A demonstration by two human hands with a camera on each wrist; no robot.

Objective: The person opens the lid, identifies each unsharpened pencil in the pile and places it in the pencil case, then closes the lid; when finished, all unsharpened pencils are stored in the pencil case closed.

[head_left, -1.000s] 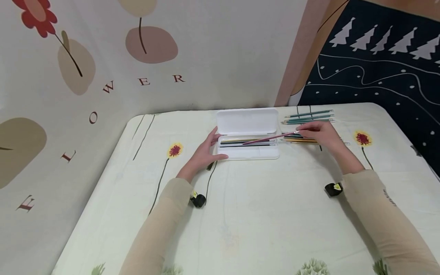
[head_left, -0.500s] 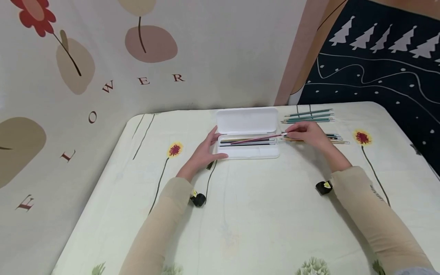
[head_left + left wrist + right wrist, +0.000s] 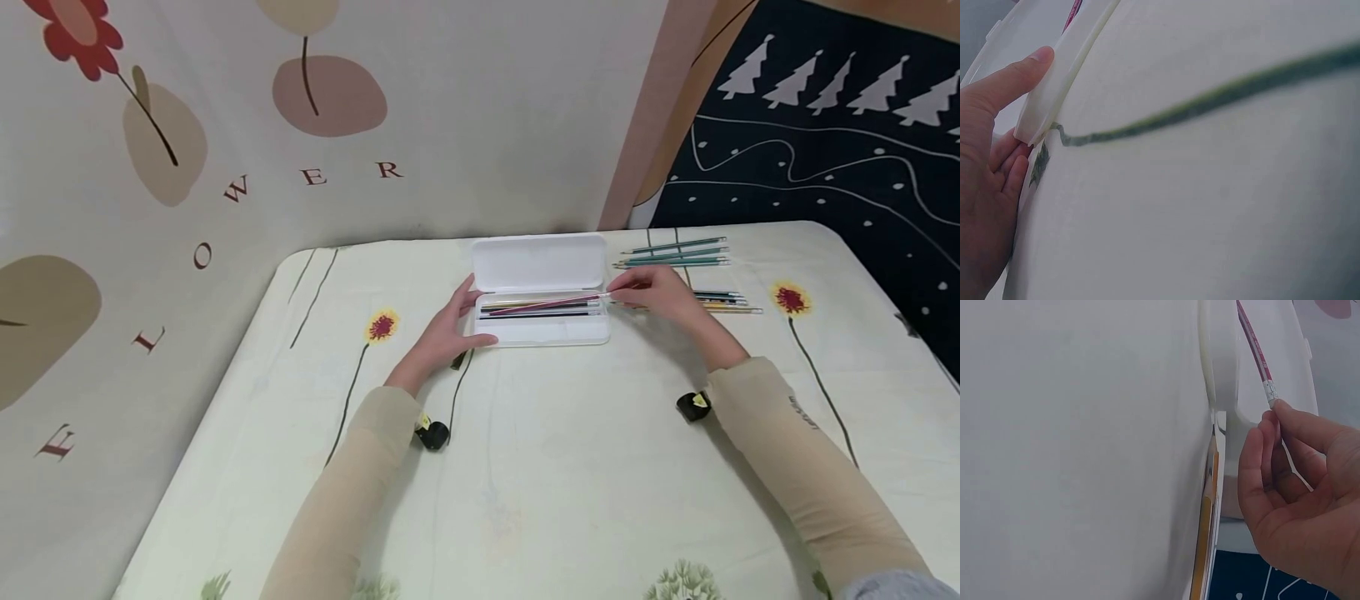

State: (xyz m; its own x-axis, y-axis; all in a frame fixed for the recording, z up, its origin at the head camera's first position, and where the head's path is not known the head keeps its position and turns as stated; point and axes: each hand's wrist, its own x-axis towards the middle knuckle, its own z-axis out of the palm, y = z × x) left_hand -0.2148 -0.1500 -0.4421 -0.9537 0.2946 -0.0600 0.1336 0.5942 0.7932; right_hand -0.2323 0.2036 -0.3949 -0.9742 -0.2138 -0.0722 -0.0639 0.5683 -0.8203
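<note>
While slanting into case (image 3: 540, 329), pencil (image 3: 551, 304) left of right-hand (image 3: 660, 293) grip.

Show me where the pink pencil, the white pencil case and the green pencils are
pink pencil (image 3: 551, 304), head view, middle of its shaft over the case tray.
white pencil case (image 3: 538, 263), head view, inside of the open lid.
green pencils (image 3: 671, 253), head view, middle of the group lying right of the lid.

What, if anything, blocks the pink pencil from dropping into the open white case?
Nothing visible does. The right hand pinches the pink pencil at its eraser end, slanting over the pencils already in the white case, whose lid stands open behind.
</note>
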